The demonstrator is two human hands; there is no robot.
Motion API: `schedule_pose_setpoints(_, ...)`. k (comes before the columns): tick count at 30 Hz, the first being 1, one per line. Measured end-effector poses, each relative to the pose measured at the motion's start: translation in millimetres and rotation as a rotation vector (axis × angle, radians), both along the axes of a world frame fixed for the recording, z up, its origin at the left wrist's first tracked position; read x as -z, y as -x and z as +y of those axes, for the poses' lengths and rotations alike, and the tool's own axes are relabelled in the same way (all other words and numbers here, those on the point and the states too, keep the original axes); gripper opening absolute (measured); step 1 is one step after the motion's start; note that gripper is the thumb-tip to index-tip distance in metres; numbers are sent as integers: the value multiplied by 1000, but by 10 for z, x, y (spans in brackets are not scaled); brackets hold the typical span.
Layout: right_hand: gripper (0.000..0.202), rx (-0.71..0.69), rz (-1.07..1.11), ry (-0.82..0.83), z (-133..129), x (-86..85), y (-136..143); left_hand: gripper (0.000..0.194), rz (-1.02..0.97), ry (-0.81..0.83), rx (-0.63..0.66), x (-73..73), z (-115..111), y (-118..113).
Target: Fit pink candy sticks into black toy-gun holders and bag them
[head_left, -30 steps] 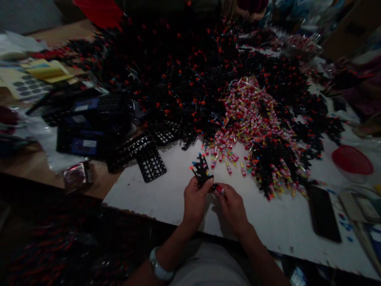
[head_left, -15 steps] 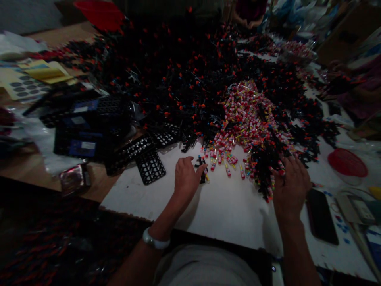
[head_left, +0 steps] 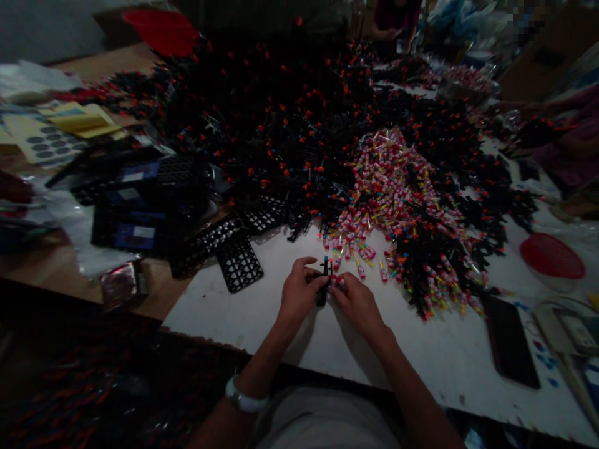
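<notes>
My left hand [head_left: 299, 292] is closed around a small black toy gun [head_left: 324, 292] with a blue-and-orange tip, held upright above the white board. Close against it, my right hand [head_left: 358, 302] pinches a small pink-and-white bottle-shaped piece [head_left: 340, 282], partly hidden by the fingers. Just beyond the hands lies a heap of similar pink-and-white bottle pieces [head_left: 388, 168] with yellow ends. Right of my right hand, black toy guns and bottle pieces form a mixed pile [head_left: 423, 268]. A far larger heap of black toy guns [head_left: 262, 118] with orange tips spreads behind.
Black perforated trays [head_left: 239, 265] lie at left, near dark packages with blue labels [head_left: 135, 236]. A phone [head_left: 511, 343] and a red mesh basket [head_left: 552, 259] are at right. A red basin [head_left: 161, 30] stands at the back. Other people sit at the far side and right.
My right hand has moved left from the mixed pile to my left hand, bringing a bottle piece to the toy gun. My left hand still holds the gun and has shifted slightly.
</notes>
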State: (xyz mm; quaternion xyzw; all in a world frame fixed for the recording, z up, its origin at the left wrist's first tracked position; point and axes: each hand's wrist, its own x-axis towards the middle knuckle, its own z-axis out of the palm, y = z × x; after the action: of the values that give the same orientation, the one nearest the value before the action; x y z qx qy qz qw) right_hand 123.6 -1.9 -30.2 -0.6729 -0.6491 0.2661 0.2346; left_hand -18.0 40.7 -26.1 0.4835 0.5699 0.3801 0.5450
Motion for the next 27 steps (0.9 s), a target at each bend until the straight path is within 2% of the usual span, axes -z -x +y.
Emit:
schedule_pose_setpoints(4, 17, 62, 204, 50, -65, -47, -139, 23, -131, 31, 11, -24, -38, -5)
schedule_pose_setpoints(7, 20, 133, 482, 75, -151, -54, -131, 26, -272, 57, -84, -56, -70, -43)
schedule_pose_setpoints(9, 24, 138, 571, 98, -201, -49, -94, 27, -352, 83, -122, -69, -90, -67)
schedule_pose_setpoints(12, 24, 153, 479, 56, -241, -28, -51, 31, -415, 98, -124, -86, -134, -87)
schedule_pose_setpoints(14, 20, 146, 345, -75, -248, -13, -48, 37, -399, 137, -93, -108, -181, -94)
schedule_pose_setpoints(16, 17, 66, 202, -217, -252, -2, -63, 40, -388, 223, -10, -135, -239, -101)
schedule_pose_setpoints(18, 21, -57, 116, -285, -268, 0, -87, 41, -397, 287, 46, -155, -292, -108)
schedule_pose_setpoints(20, 24, -99, 144, -249, -303, -8, -115, 39, -398, 291, 11, -160, -327, -111)
schedule_pose_setpoints(24, 30, 90, 300, -31, -403, -44, -179, 39, -390, 265, -93, -158, -333, -108)
schedule_pose_setpoints(27, 26, 110, 319, 21, -444, -66, -223, 35, -408, 242, -104, -173, -322, -119)
